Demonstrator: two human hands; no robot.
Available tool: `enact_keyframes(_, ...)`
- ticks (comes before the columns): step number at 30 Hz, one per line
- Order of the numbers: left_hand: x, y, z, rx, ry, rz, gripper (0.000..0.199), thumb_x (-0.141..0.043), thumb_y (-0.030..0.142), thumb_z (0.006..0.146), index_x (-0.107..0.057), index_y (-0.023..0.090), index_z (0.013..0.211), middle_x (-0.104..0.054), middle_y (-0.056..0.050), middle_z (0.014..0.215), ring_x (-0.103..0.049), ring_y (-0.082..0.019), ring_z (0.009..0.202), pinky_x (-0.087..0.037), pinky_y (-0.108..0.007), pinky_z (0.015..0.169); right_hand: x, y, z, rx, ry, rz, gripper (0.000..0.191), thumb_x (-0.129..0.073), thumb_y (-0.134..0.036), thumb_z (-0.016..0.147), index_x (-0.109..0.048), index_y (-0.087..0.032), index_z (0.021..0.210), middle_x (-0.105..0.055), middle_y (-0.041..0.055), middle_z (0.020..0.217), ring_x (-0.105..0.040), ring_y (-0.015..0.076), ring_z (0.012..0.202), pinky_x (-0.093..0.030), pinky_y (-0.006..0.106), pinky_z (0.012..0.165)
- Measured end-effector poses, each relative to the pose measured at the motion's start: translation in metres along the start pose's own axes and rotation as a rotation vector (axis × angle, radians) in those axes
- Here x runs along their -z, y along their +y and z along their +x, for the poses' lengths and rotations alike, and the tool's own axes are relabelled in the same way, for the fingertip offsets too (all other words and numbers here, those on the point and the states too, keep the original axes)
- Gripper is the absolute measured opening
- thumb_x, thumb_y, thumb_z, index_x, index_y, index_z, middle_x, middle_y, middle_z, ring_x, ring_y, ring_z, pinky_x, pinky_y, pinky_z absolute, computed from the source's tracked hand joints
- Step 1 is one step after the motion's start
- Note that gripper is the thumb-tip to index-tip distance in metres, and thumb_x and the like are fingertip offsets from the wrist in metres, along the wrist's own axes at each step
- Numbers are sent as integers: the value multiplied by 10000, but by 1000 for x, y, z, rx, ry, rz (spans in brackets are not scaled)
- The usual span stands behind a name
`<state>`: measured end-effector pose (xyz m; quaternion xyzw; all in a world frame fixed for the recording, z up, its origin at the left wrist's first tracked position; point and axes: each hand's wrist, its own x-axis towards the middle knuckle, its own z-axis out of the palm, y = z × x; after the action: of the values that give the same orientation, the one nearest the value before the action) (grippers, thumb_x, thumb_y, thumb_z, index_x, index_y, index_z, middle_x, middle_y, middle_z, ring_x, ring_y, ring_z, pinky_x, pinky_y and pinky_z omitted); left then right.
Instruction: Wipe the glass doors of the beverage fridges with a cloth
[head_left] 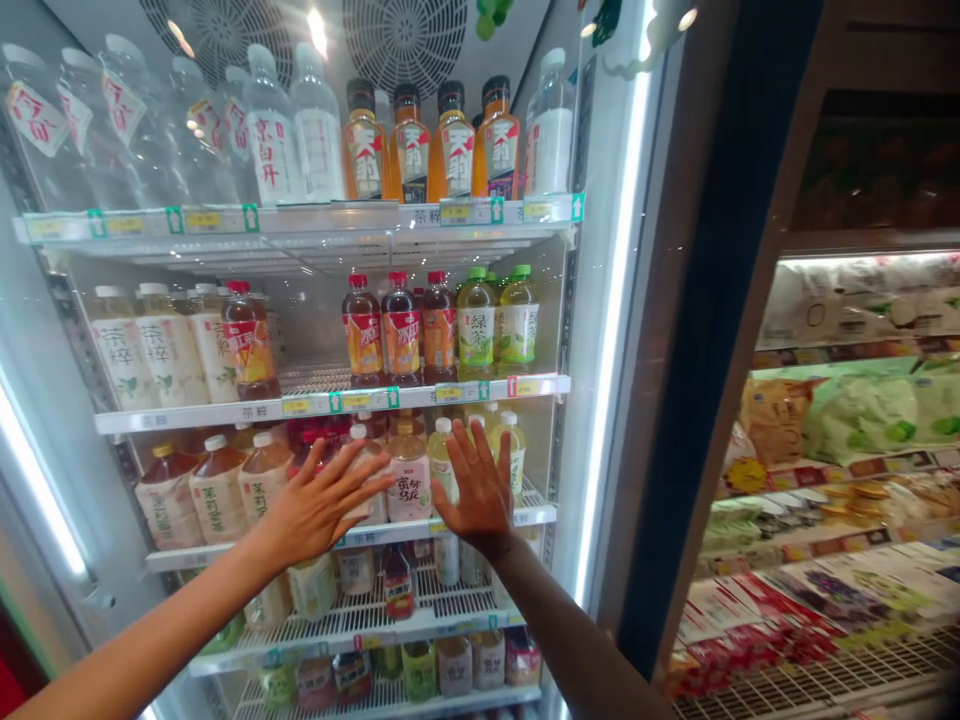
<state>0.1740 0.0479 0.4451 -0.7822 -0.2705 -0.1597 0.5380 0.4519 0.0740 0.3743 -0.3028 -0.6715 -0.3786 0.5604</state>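
Both my hands reach out in front of a drinks cooler, fingers spread and nothing in them. My left hand (322, 495) overlaps the view of the third shelf, near a pink-labelled bottle (409, 485) with a gold cap. My right hand (476, 485) is raised, palm forward, in front of pale-green bottles (514, 455); whether it touches anything I cannot tell. Above them, red-capped tea bottles (364, 335) and green-capped tea bottles (476, 325) stand upright on the second shelf. One red-capped bottle (247, 340) stands apart at the left, beside white-capped bottles (157, 345).
Clear water bottles (270, 130) and black-capped amber bottles (454, 145) fill the top shelf. Lower wire shelves (360, 605) hold more drinks, including a dark bottle (399, 580). A lit strip (619, 270) and dark frame (720, 280) edge the cooler; packaged goods (862, 410) sit at right.
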Motion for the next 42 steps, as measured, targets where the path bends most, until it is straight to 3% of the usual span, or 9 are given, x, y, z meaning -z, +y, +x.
enact_keyframes(6,4,-29,-25,249,28,28,896,-645,433,894,-155,333,1636,-156,-2,1719,38,-336,1603,96,-668,1267,-1,0,-2,-2,6,-27,853,-615,-245,917,-175,-201,1647,-333,103,1655,-282,309,1556,-160,668,1275)
enact_keyframes(12,-2,-29,-47,102,6,10,834,-578,468,939,-132,352,1635,-137,42,1717,13,-280,1611,81,-606,1295,-4,-14,8,-28,-18,-49,852,-616,-218,910,-192,-249,1649,-195,44,1709,-175,326,1584,-89,645,1292)
enact_keyframes(16,1,-42,-45,290,71,33,837,-556,441,958,-94,306,1642,-114,5,1723,33,-314,1606,111,-638,1277,-16,-47,42,28,-72,-19,853,-647,-305,923,-195,-311,1647,-201,2,1705,-127,307,1592,-111,581,1313)
enact_keyframes(19,3,-45,-53,259,73,26,841,-546,478,959,-87,303,1642,-104,13,1722,34,-323,1605,102,-640,1280,-31,-81,65,28,-94,6,822,-635,-343,943,-209,-316,1645,-223,4,1700,-142,309,1591,-150,571,1310)
enact_keyframes(22,4,-57,-73,198,45,38,808,-514,470,975,-85,313,1641,-116,36,1718,19,-285,1609,95,-606,1295,-47,-110,71,11,-77,31,789,-634,-330,945,-251,-321,1635,-215,2,1701,-171,308,1586,-166,564,1309)
enact_keyframes(25,6,-78,-96,339,58,80,860,-550,445,960,-51,295,1644,-141,4,1721,43,-294,1605,118,-623,1283,-62,-127,65,-20,-54,31,788,-657,-285,925,-291,-345,1620,-270,-1,1683,-232,312,1572,-192,578,1302)
enact_keyframes(32,5,-97,-137,217,27,64,883,-578,496,937,-76,319,1642,-112,50,1720,24,-291,1608,94,-589,1305,-75,-131,58,-9,-75,-44,821,-683,-269,900,-291,-357,1617,-258,0,1681,-261,343,1557,-225,621,1283)
enact_keyframes(37,8,-122,-154,401,95,54,864,-521,449,972,-7,276,1644,-29,16,1724,83,-322,1598,133,-639,1272,-73,-130,61,19,-63,-87,794,-645,-259,930,-270,-357,1623,-203,-14,1701,-213,315,1578,-165,598,1304)
enact_keyframes(42,4,-121,-171,222,45,34,805,-505,486,974,-98,303,1644,-96,61,1717,34,-295,1609,96,-601,1301,-72,-131,60,23,-82,-72,762,-618,-277,950,-271,-369,1622,-213,-16,1703,-228,342,1571,-176,621,1294)
